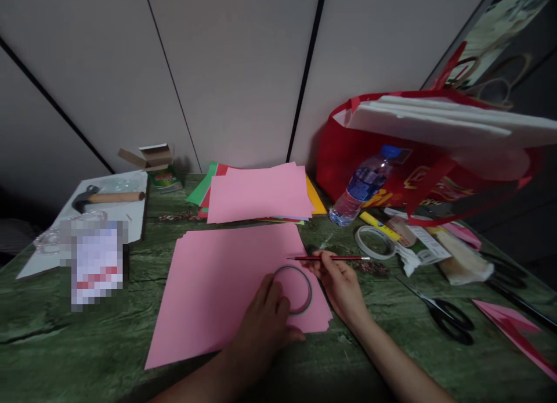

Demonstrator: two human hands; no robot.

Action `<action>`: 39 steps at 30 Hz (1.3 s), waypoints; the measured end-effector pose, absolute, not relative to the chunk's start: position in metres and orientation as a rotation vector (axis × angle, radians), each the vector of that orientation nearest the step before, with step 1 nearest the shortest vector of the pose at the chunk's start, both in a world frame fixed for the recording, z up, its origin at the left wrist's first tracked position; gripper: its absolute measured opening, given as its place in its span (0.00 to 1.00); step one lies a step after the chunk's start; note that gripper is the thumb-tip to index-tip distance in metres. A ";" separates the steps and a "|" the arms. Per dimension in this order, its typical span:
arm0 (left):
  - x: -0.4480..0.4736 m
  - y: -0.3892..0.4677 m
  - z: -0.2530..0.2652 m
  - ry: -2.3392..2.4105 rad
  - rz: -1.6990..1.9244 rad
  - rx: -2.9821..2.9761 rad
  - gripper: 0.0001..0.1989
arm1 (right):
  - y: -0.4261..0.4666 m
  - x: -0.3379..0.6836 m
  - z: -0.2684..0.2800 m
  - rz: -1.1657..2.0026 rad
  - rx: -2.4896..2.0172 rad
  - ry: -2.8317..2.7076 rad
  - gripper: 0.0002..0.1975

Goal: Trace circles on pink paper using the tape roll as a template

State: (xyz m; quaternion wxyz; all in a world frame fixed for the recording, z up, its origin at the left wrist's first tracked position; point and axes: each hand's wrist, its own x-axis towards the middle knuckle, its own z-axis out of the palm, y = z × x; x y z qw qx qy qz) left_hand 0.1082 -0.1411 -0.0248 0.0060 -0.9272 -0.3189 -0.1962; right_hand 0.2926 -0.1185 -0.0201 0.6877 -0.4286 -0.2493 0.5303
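Pink sheets of paper (217, 281) lie loosely stacked on the table in front of me. Near their right side a thin grey ring (310, 294), much like a narrow roll of tape, rests flat on the top sheet. My left hand (265, 319) has its fingers curled over the ring's left side, holding it against the paper. A red-and-black pencil (350, 258) is gripped in my right hand (339, 281), roughly level, its tip pointing left over the paper's right edge just above the ring.
Behind are more coloured sheets (261, 191). Rightward stand a water bottle (363, 185) and red bag (348, 153), with a white tape roll (369, 249), yellow glue stick (378, 225) and scissors (448, 319). A hammer (115, 197) lies on a white board (134, 223) at left.
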 end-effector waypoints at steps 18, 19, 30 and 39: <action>0.102 -0.139 -0.026 -1.212 -1.087 -2.954 0.16 | -0.112 0.307 -0.024 1.361 -0.828 -0.329 0.12; 0.102 -0.138 -0.027 -1.195 -1.078 -2.957 0.15 | -0.112 0.308 -0.025 1.363 -0.825 -0.327 0.12; 0.102 -0.139 -0.031 -1.233 -1.014 -2.959 0.14 | -0.111 0.309 -0.028 1.378 -0.816 -0.335 0.12; 0.102 -0.137 -0.035 -1.194 -1.045 -2.908 0.16 | -0.111 0.309 -0.028 1.390 -0.809 -0.310 0.12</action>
